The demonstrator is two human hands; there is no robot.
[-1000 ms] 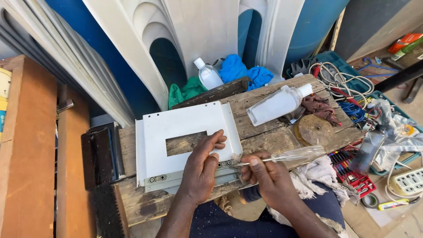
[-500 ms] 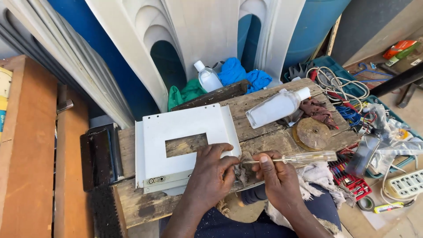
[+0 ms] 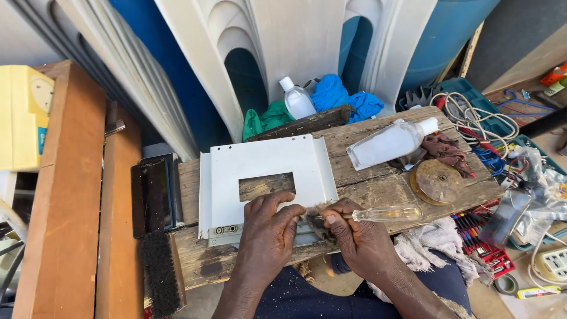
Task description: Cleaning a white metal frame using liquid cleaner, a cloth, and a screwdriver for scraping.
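A white metal panel [image 3: 266, 162] with a rectangular cut-out lies flat on a worn wooden bench [image 3: 378, 183]. My left hand [image 3: 269, 227] rests on the panel's near edge, fingers curled and pinching a small grey tuft [image 3: 313, 220] there. My right hand [image 3: 354, 233] grips a screwdriver with a clear handle [image 3: 387, 213]; its tip points left at that tuft, between the two hands.
On the bench lie a tipped clear bottle [image 3: 390, 142], a round rusty disc [image 3: 435, 180] and a dark rag [image 3: 449, 150]. A black brush [image 3: 159, 269] sits left. White plastic chairs [image 3: 248, 53] stand behind; cables and tools [image 3: 478, 118] crowd the right floor.
Both hands stay at the panel's near edge. The screwdriver has shifted slightly; its tip now meets the tuft between my fingers.
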